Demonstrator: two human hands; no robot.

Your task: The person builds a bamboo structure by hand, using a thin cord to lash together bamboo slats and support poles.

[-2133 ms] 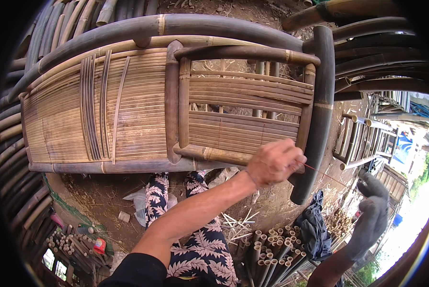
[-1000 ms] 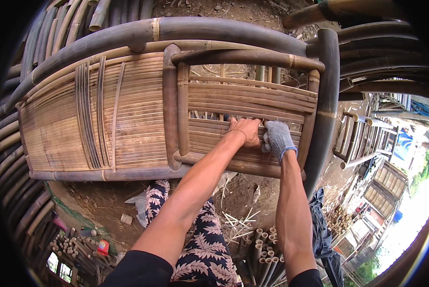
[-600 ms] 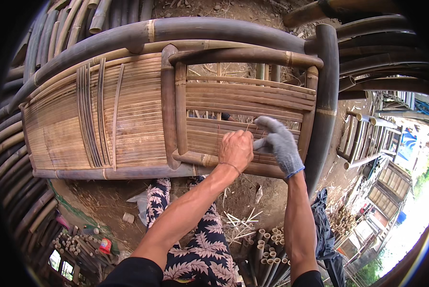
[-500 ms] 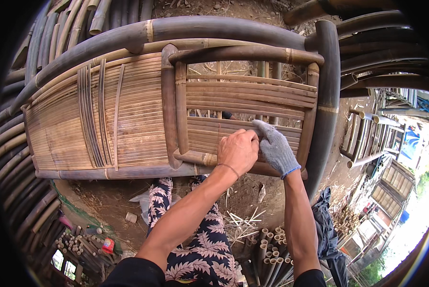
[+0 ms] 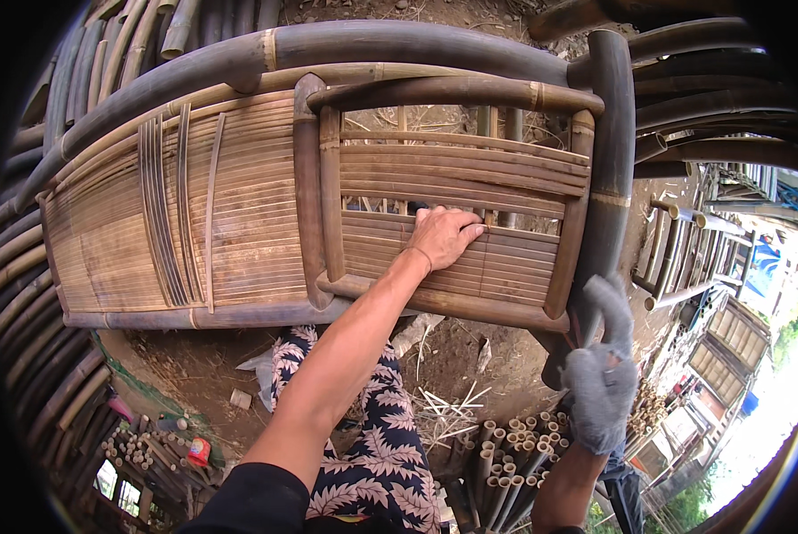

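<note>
A dark bamboo bench frame [image 5: 417, 46] stretches across the view, with a smaller framed panel of bamboo slats [image 5: 399, 254] at its right. My bare left hand [image 5: 443, 236] rests on the lower group of slats, its fingers curled over their upper edge at the gap. A thin vertical line runs down the slats just right of that hand. My right hand [image 5: 602, 369], in a grey knitted glove, is off the panel, beside the bench's lower right corner. Motion smears its fingers; whether it holds anything cannot be made out.
Loose dark strips [image 5: 161, 214] lie across the slatted surface on the left. Below the bench, cut bamboo tubes [image 5: 510, 463] stand bundled near pale slivers [image 5: 448, 414] on the dirt. Long bamboo poles [image 5: 719, 107] are stacked at the upper right, and more line the left side.
My right hand has left the slats and moved right and down to the bench corner. My left hand has shifted slightly up, to the edge of the gap.
</note>
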